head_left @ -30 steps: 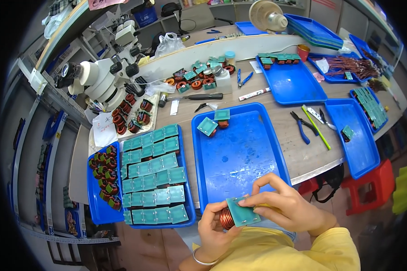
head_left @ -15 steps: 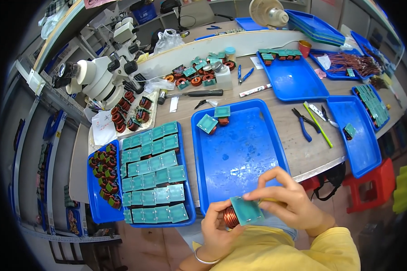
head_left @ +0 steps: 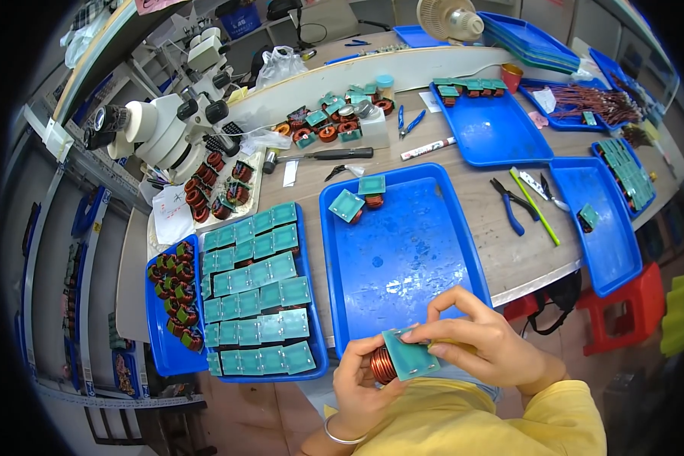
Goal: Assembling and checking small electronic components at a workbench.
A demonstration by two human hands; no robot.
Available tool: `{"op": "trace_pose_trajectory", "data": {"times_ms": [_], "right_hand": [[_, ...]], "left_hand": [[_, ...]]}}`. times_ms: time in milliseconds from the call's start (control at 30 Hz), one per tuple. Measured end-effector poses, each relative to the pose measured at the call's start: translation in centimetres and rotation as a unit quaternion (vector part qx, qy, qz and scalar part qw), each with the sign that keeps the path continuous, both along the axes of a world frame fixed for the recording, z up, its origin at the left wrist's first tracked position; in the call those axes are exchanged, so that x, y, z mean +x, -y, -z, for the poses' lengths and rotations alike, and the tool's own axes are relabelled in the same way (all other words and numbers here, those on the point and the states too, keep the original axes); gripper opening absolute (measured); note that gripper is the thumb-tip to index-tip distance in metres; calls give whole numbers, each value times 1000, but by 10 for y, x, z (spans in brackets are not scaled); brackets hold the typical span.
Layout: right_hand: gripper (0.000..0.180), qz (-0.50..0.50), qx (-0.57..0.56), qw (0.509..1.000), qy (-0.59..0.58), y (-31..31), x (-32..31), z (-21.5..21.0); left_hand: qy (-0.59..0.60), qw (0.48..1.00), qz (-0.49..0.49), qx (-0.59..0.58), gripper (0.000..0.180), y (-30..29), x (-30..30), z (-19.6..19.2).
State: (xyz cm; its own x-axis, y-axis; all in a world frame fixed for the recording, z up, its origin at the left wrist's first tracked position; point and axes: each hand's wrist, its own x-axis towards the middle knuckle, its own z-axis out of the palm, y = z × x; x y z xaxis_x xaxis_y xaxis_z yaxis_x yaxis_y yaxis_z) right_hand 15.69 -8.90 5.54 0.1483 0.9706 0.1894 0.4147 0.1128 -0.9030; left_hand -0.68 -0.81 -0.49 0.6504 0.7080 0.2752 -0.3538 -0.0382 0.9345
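Observation:
My left hand [head_left: 361,384] is closed around a copper-wire coil [head_left: 383,365] with a square green circuit board [head_left: 410,356] fixed to it. The board faces up, tilted, just past the near edge of the large blue tray [head_left: 471,258]. Over the board's far right part, my right hand [head_left: 482,346] has thumb and fingers pinched together, its fingertips at the board's surface. A small yellowish sliver shows by these fingers, too little to name. Two more coils with green boards, one board [head_left: 347,205] and another board [head_left: 372,185], lie in that tray's far left corner.
Left stand a blue tray [head_left: 317,353] with rows of board-topped coils and a smaller tray of coils [head_left: 181,304]. Pliers [head_left: 509,209], a green stick [head_left: 538,213] and a hammer [head_left: 323,155] lie on the table. A microscope [head_left: 156,133] stands back left; a red stool [head_left: 623,311] is right.
My right fingertips have shifted slightly left on the board. The coil and board have moved a little left in my left hand. The whole view has shifted slightly.

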Motion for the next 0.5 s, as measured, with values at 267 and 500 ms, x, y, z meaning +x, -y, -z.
{"op": "trace_pose_trajectory", "data": {"times_ms": [267,500], "right_hand": [[26,8,-10,1000,-5,1,1,1],[26,67,50,996,41,2,-6,6]], "left_hand": [[-25,999,-9,18,53,0,2,1],[-104,972,-96,189,50,3,7,5]]}}
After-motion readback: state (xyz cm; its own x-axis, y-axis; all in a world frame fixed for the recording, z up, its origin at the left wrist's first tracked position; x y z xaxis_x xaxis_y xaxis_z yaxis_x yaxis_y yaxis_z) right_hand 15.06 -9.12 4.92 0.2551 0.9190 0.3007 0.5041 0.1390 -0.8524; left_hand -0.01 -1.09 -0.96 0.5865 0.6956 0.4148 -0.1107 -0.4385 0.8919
